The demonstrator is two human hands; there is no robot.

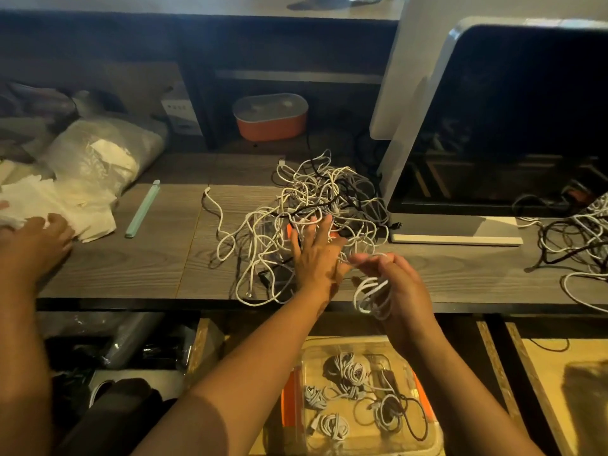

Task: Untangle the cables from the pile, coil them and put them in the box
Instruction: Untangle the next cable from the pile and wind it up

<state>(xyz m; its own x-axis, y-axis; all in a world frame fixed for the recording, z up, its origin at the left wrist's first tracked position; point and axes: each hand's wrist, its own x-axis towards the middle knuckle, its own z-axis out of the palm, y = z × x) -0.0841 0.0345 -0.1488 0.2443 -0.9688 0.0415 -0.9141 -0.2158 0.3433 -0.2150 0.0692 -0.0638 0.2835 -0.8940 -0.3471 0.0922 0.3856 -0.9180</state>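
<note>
Right hand (399, 284): fingers curl round a partly wound white cable (371, 296), thumb and forefinger pinching its free end; left hand (316, 255): fingers straight and spread, resting on the cable pile (325, 199) on the desk (148, 264); the clear box (289, 403), below the desk edge, holds coiled cables.

Dim, warm light, deep shadow along the back, soft blur throughout, wide-angle bending at the edges
</note>
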